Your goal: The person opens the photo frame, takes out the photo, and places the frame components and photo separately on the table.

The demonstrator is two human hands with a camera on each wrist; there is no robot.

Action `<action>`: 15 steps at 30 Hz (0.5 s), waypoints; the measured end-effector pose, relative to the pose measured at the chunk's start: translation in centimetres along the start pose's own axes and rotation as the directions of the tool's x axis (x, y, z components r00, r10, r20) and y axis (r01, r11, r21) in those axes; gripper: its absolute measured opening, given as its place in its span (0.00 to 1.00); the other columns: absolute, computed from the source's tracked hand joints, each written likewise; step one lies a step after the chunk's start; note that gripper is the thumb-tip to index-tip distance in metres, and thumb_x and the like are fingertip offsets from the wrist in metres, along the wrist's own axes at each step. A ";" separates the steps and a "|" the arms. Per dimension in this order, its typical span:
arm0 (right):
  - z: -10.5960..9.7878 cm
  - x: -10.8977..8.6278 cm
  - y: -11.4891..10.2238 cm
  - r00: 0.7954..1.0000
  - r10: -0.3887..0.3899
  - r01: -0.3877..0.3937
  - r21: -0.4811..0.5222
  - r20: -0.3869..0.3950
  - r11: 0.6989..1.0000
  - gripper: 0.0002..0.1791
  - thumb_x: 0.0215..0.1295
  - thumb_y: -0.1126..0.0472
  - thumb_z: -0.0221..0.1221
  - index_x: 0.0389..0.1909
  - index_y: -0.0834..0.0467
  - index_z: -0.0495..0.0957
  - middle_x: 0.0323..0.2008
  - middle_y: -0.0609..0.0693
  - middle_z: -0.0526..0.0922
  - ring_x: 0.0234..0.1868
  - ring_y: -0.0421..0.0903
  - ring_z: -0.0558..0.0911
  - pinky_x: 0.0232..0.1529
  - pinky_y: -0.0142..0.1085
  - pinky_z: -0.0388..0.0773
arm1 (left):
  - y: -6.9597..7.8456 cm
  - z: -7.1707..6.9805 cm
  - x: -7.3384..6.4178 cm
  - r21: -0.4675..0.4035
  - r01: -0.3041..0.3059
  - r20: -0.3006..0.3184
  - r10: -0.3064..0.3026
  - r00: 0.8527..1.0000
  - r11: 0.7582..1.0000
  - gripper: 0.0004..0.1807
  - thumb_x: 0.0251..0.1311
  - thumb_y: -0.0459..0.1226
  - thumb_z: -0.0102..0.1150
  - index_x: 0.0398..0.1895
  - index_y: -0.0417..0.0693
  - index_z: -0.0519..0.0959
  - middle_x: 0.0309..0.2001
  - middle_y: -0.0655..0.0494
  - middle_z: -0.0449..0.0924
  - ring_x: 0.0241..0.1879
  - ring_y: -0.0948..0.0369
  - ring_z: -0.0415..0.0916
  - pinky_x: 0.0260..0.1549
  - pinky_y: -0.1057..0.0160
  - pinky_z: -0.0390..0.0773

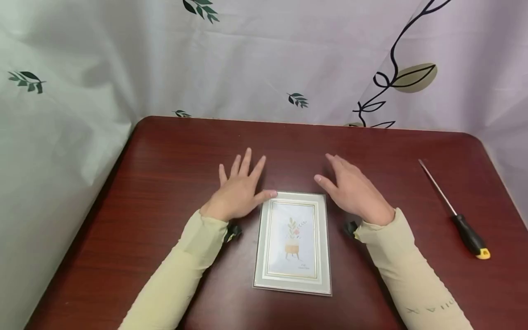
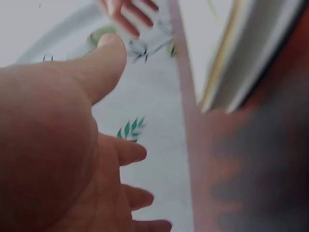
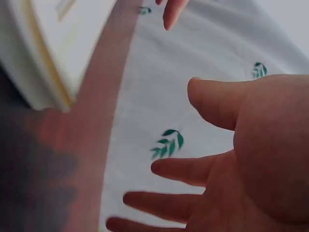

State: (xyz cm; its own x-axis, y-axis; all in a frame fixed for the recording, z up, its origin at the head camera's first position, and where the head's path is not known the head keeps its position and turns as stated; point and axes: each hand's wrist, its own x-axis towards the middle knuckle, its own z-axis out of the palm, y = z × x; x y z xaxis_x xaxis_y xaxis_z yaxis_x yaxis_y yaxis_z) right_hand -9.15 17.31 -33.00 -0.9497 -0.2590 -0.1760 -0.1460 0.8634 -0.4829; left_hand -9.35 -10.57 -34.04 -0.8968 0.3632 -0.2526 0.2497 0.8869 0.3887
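Note:
A picture frame (image 1: 292, 288) with a pale border lies flat on the dark red table, showing a print of a potted plant. Beside its upper left corner is my left hand (image 1: 237, 195), fingers spread and straight; in the head view the thumb overlaps that corner, but the left wrist view shows the thumb apart from the frame (image 2: 222, 72). Off the upper right corner my right hand (image 1: 356, 190) hovers with its fingers extended, holding nothing. The right wrist view shows its palm and straight fingers (image 3: 178, 171), apart from the frame (image 3: 43, 58).
A screwdriver (image 1: 466, 229) with a black and yellow handle lies on the right side of the table (image 1: 185, 137). Behind the table's far edge hangs a white curtain (image 1: 264, 59) printed with leaves. A dark wrist strap piece (image 1: 233, 231) shows at the left cuff.

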 end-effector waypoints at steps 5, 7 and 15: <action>0.9 -0.7 0.6 0.996 -0.082 0.082 0.011 0.028 0.997 0.39 0.75 0.46 0.55 0.76 0.64 0.57 0.74 0.61 0.62 0.74 0.59 0.61 0.72 0.55 0.58 | -0.2 0.9 -2.7 0.000 -0.082 0.041 0.082 0.996 0.997 0.49 0.67 0.65 0.51 0.82 0.56 0.45 0.81 0.44 0.31 0.78 0.39 0.33 0.67 0.26 0.31; 1.1 -1.0 0.7 0.992 -0.123 0.123 0.005 0.041 0.992 0.38 0.74 0.47 0.55 0.76 0.64 0.59 0.73 0.60 0.64 0.74 0.58 0.63 0.72 0.54 0.59 | -0.2 1.2 -4.1 0.008 -0.118 0.030 0.118 0.993 0.993 0.48 0.66 0.64 0.52 0.82 0.56 0.47 0.81 0.43 0.35 0.78 0.39 0.36 0.67 0.26 0.32; 1.2 -2.1 0.8 0.976 -0.203 0.206 -0.022 0.078 0.978 0.36 0.73 0.49 0.58 0.74 0.63 0.62 0.71 0.58 0.69 0.71 0.55 0.68 0.69 0.53 0.64 | 0.1 3.2 -9.4 0.059 -0.226 0.005 0.226 0.974 0.972 0.51 0.62 0.65 0.55 0.81 0.53 0.51 0.78 0.36 0.46 0.76 0.37 0.45 0.65 0.24 0.40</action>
State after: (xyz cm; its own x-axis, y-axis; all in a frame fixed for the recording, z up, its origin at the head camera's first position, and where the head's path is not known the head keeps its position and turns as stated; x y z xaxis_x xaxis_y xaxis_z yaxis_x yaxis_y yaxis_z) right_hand -6.90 18.05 -34.07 -0.8755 -0.4622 -0.1405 -0.3443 0.8010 -0.4897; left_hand 0.29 -13.04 -34.46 -0.8154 0.5556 -0.1628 0.4667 0.7972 0.3831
